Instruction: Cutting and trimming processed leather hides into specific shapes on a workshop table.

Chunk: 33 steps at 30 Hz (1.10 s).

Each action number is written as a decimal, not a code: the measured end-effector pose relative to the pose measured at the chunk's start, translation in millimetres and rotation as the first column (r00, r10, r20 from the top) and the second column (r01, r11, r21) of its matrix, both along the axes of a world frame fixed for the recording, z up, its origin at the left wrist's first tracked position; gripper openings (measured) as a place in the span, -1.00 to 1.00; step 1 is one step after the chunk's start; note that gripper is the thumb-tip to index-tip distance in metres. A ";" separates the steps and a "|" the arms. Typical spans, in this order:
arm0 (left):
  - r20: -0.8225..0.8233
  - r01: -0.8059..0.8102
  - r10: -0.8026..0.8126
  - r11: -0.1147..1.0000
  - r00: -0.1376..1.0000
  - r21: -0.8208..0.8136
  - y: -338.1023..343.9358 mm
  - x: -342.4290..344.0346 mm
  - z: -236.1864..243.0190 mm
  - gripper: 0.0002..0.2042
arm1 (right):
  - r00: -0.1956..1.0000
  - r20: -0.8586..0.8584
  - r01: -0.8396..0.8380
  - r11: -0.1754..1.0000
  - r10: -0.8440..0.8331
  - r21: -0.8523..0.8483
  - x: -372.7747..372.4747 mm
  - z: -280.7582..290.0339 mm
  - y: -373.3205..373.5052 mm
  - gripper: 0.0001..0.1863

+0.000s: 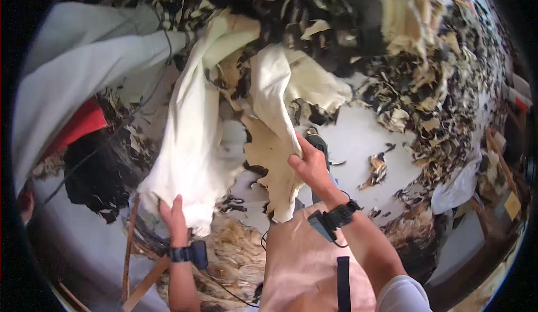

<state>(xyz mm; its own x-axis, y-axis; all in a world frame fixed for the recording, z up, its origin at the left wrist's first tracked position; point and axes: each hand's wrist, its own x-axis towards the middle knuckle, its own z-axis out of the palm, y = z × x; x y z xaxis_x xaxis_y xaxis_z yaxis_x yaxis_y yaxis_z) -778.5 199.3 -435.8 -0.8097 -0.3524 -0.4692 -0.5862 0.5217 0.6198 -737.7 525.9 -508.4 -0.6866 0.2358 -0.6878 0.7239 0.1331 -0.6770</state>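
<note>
A long white hide (190, 127) hangs in folds in front of me on the left. My left hand (174, 218) grips its lower edge, thumb upright and fingers partly hidden by the skin. To the right, a cream hide (272, 88) with ragged edges and dark fur along its rim is folded over. My right hand (311, 163) pinches the side of that fold between thumb and fingers. Whether the two pale pieces join at the top, I cannot tell. Dark bands with small devices sit on both wrists.
Scraps of fur and skin (431, 99) are heaped at the right and back. Grey-white cloth (95, 65) and a dark cable (162, 77) lie at the left, near a black fur piece (95, 172). Brown fur (235, 250) lies below, beside wooden sticks (147, 283). A plastic bag (457, 186) sits right.
</note>
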 end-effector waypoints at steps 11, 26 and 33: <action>0.126 0.986 -0.985 0.134 0.122 0.095 200.8 -44.0 177.6 -0.84 | 0.959 -0.223 -0.207 0.970 0.175 -0.127 56.2 58.1 -12.2 -0.71; 0.223 0.883 -0.943 -0.125 -0.247 0.452 188.4 32.1 193.7 -0.56 | 0.990 -0.025 0.075 0.684 -0.136 -0.726 142.6 140.3 -9.4 -0.68; 0.209 0.864 -0.923 -0.199 -0.324 0.463 169.3 57.3 183.9 -0.58 | 0.992 0.086 0.121 0.479 -0.095 -0.870 80.1 144.9 17.2 -0.68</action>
<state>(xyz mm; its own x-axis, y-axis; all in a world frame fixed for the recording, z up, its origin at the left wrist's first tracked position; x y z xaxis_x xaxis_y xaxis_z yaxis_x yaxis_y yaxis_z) -721.3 368.6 -251.9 0.1388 0.6621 -0.7364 0.4018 0.6420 0.6530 -657.6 543.1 -363.4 -0.6810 -0.4219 -0.5985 0.7057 -0.5962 -0.3827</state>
